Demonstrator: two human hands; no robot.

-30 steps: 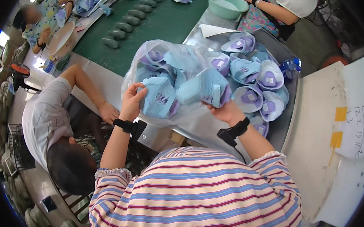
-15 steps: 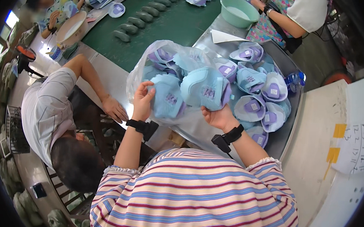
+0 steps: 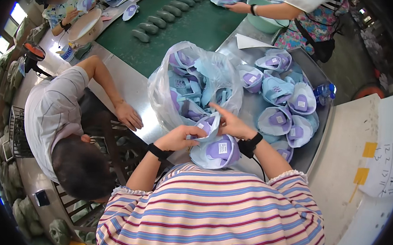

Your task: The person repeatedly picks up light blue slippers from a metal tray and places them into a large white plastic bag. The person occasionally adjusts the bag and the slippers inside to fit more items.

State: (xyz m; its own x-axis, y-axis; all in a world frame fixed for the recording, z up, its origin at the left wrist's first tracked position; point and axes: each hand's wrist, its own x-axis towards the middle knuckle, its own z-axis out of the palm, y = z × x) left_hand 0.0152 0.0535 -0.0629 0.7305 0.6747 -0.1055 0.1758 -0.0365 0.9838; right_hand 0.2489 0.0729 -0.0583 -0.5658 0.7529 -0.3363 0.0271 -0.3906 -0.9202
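Your left grip [image 3: 176,139] is clamping a curved blue-purple fabric shoe-upper [image 3: 212,125]; right grip [image 3: 235,126], cannot tell. Light pinching could be risking slippage.

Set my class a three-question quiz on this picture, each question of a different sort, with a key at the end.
1. True or false: the left hand is holding a blue-and-purple shoe upper in front of the clear plastic bag.

2. What is lined up in a row on the green tabletop?
A) White bowls
B) Dark rounded forms
C) Glass bottles

3. In a few words: what is worn on the wrist of the right hand?

Key:
1. True.
2. B.
3. A black band.
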